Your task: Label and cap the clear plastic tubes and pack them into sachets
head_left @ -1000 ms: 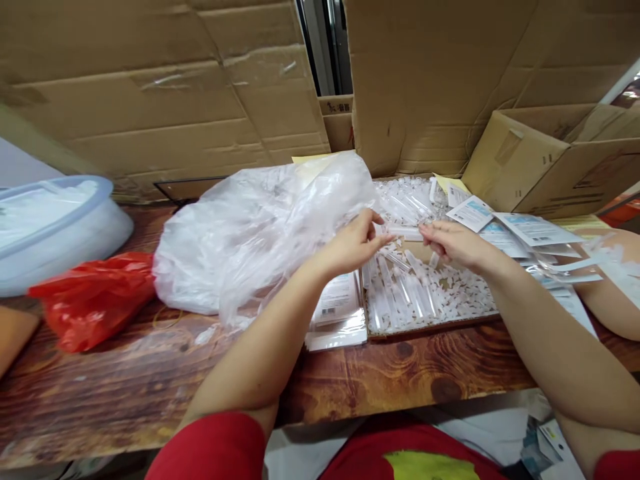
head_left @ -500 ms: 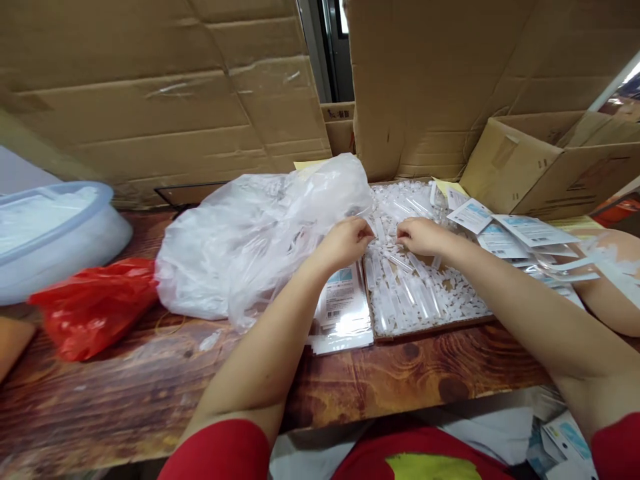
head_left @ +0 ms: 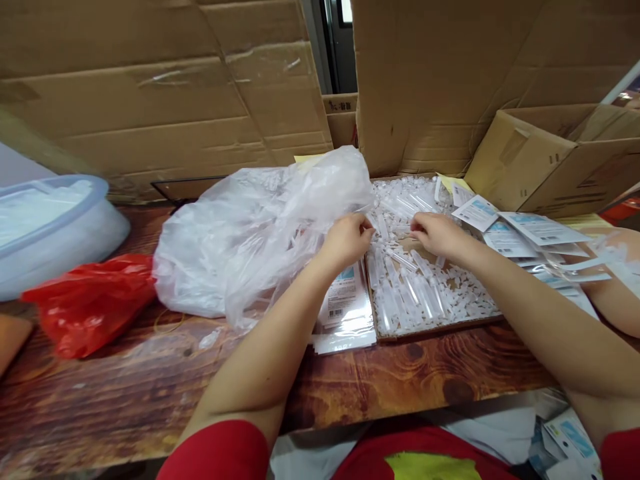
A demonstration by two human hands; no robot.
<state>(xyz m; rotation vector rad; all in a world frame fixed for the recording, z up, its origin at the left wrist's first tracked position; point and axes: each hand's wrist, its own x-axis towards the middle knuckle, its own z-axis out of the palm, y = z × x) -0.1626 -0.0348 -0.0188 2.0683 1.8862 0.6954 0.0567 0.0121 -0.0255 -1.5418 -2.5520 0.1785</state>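
Observation:
My left hand (head_left: 350,237) is closed in a pinch at the left edge of a shallow cardboard tray (head_left: 435,328); what its fingers hold, if anything, is too small to make out. Over the tray's middle, my right hand (head_left: 434,233) is also pinched, its fingertips partly hidden. Clear plastic tubes (head_left: 411,293) lie in the tray among many small white pieces (head_left: 467,297). A stack of clear packets with printed cards (head_left: 345,303) lies beside the tray, under my left forearm. A large translucent plastic bag (head_left: 215,247) touches my left wrist area.
More printed packets (head_left: 540,228) are heaped right of the tray, by another person's arm (head_left: 617,300). A red plastic bag (head_left: 90,300) and a translucent tub (head_left: 55,233) stand at left. Cardboard sheets (head_left: 165,87) and an open box (head_left: 545,160) line the back.
My right hand has shifted slightly right, widening the space between my hands. The left hand stays nearly in place, still pinched. The view has moved a little.

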